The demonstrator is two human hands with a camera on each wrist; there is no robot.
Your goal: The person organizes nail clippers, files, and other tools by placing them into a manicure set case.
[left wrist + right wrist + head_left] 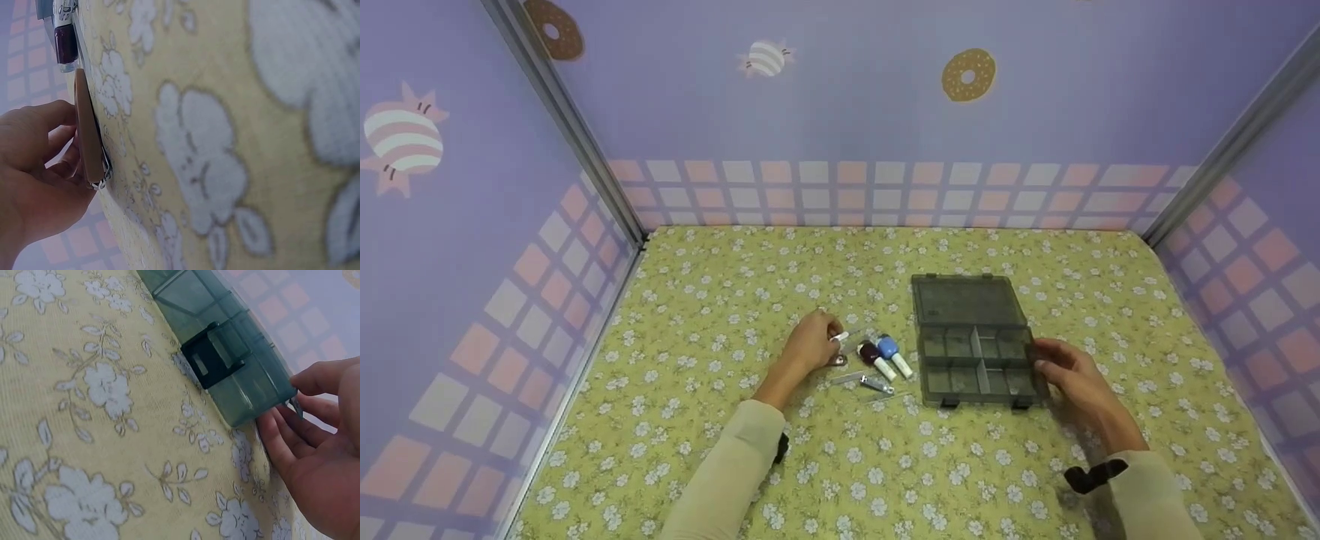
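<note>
In the head view my left hand (812, 343) has its fingertips at a small white piece (841, 336) that it appears to pinch. A flat brown piece with a small chain (90, 132) lies at those fingers in the left wrist view. Just right of them are a dark red nail polish bottle (869, 352), a blue nail polish bottle (889, 346), both with white caps, and a nail clipper (876, 385). My right hand (1069, 373) grips the right edge of a grey see-through divided box (928, 371), thumb on top. A shiny pointed bit (296, 408) shows by that thumb.
The box's lid (967, 300) lies folded back, away from me. Thin clear strips (847, 377) lie near the clipper on the flowered cloth (735, 300). Purple patterned walls (855, 112) enclose the back and both sides.
</note>
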